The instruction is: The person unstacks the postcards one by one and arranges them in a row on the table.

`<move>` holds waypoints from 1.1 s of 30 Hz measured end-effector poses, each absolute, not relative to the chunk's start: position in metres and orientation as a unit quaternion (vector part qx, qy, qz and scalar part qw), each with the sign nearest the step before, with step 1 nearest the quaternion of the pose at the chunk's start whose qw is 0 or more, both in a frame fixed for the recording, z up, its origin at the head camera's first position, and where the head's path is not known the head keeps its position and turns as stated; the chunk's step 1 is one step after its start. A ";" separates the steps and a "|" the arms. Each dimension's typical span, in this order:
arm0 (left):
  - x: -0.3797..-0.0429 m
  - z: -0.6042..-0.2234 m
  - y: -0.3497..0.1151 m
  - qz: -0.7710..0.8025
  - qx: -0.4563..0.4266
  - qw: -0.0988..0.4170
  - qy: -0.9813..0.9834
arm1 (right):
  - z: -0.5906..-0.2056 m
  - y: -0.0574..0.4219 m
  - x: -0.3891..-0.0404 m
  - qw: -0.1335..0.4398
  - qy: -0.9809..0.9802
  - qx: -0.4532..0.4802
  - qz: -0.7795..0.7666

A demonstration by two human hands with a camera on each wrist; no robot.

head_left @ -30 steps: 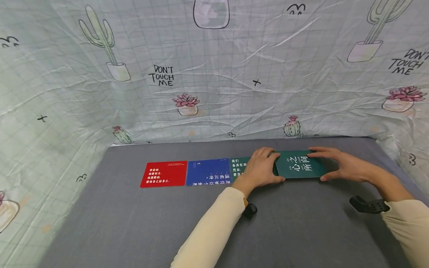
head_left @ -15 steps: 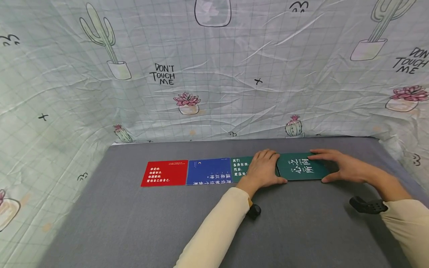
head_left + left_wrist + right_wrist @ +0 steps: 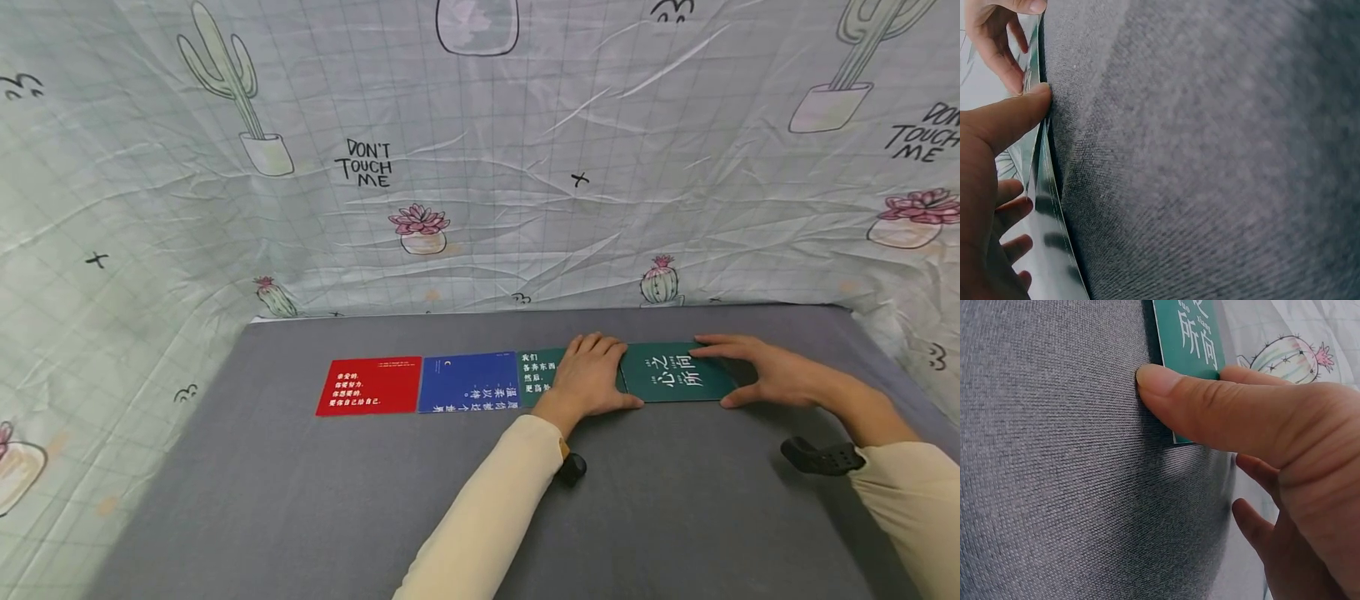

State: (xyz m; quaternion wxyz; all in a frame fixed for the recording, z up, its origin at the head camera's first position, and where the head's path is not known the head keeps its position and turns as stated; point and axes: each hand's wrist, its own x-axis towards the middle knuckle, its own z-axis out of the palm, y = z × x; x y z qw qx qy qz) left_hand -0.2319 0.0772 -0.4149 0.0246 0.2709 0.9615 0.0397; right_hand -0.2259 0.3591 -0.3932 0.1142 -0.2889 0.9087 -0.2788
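Note:
A dark green card with white characters (image 3: 670, 372) lies at the right end of a row of cards in the head view. My right hand (image 3: 783, 379) grips its right end, thumb on the near edge and index finger on the far edge; the right wrist view shows that thumb (image 3: 1163, 387) at the card's corner. At the card's left end, my left hand (image 3: 588, 379) holds it between thumb and fingers across its width. Under that hand's palm, a second green card (image 3: 534, 379) is partly hidden. Its neighbours are a blue card (image 3: 468, 383) and a red card (image 3: 367, 386).
The cards lie on a grey cloth-covered table (image 3: 300, 500). Behind it hangs a pale sheet printed with cacti (image 3: 510, 242), close to the table's far edge. A black wrist strap (image 3: 821, 457) sits on the right arm.
The right-hand green card has come down slightly toward the near side and now lies in line with the row. Both hands keep hold of it and have barely moved in the last half second.

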 end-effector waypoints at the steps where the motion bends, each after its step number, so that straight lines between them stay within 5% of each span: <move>1: -0.232 -0.415 0.077 0.040 0.271 0.025 0.961 | -0.393 0.359 -0.226 0.116 0.908 -0.289 -0.280; 33: -0.232 -0.409 0.076 0.050 0.254 0.058 0.964 | -0.389 0.359 -0.232 0.166 0.904 -0.277 -0.279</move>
